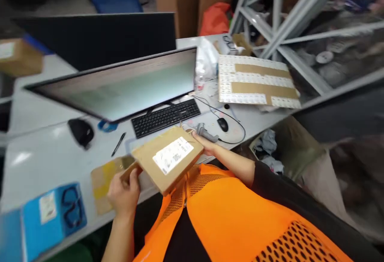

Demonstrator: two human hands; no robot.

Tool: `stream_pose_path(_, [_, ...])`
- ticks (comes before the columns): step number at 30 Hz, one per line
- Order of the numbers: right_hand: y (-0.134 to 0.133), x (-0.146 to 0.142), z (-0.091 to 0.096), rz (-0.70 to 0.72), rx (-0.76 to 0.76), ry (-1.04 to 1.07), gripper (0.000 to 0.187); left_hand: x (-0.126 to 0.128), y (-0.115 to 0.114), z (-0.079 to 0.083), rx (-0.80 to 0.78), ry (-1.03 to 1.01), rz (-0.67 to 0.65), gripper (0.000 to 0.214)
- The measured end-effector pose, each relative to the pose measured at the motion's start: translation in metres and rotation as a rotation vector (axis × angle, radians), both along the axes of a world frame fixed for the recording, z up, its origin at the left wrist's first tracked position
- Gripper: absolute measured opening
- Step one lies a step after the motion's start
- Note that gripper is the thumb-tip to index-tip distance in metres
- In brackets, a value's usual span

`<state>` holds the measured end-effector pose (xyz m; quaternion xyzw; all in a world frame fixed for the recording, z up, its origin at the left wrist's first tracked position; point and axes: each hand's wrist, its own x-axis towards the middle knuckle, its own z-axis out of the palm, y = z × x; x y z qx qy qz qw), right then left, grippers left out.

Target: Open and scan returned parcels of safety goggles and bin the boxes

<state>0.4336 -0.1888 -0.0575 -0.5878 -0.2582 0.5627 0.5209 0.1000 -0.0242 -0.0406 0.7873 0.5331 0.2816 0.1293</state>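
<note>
Box [150,154]: flat brown cardboard, held tilted by the desk's [39,150] near edge
Label [173,155]: white, printed, on its upper face
Flap [131,169]: sticking out at the left end

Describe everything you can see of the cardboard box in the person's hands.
The cardboard box is brown, flat and roughly rectangular, with a white label on its upper face; the print is too small to read. A flap sticks out at its left end, gripped by the left hand. The right hand holds its right end. It sits tilted, in front of the keyboard. Its contents are hidden.
</note>
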Motion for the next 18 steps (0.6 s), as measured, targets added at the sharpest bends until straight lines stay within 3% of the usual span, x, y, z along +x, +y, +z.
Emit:
stream_pose_path(3, [-0.037, 0.003, 0.024, -0.018, 0.036, 0.329, 0.090, 0.033, 0.000, 0.016, 0.041, 0.002, -0.125, 0.050])
stream_pose_path(5, [-0.070, 0.008, 0.046, -0.131, 0.134, 0.274, 0.097, 0.064, -0.002, 0.029, 0.017, -0.017, -0.239, 0.047])
stream_pose_path(7, [-0.113, 0.013, 0.080, -0.278, 0.213, 0.052, 0.107, 0.098, -0.004, 0.039, -0.020, -0.108, -0.425, 0.047])
stream_pose_path(9, [-0.170, 0.018, 0.123, -0.462, 0.257, -0.291, 0.111, 0.130, -0.002, 0.042, -0.061, -0.209, -0.622, 0.069])
stream_pose_path(11, [-0.240, 0.022, 0.169, -0.773, 0.260, -0.714, 0.120, 0.154, 0.006, 0.034, -0.096, -0.175, -0.744, 0.084])
stream_pose_path(12, [-0.280, 0.025, 0.190, -1.005, 0.235, -0.937, 0.123, 0.161, 0.013, 0.025, -0.109, -0.099, -0.767, 0.083])
stream_pose_path(13, [-0.321, 0.029, 0.207, -1.258, 0.158, -1.201, 0.125, 0.166, 0.020, 0.015, -0.124, -0.001, -0.773, 0.079])
stream_pose_path(14, [-0.362, 0.034, 0.219, -1.486, -0.033, -1.444, 0.123, 0.168, 0.028, 0.004, -0.144, 0.095, -0.770, 0.074])
stream_pose_path(16, [-0.440, 0.046, 0.227, -1.854, -0.555, -1.753, 0.119, 0.166, 0.043, -0.020, -0.204, 0.261, -0.762, 0.072])
stream_pose_path(17, [-0.472, 0.053, 0.223, -1.956, -0.819, -1.768, 0.112, 0.162, 0.050, -0.031, -0.230, 0.328, -0.746, 0.073])
stream_pose_path(18, [-0.496, 0.061, 0.213, -1.940, -1.073, -1.666, 0.098, 0.158, 0.054, -0.040, -0.249, 0.388, -0.722, 0.076])
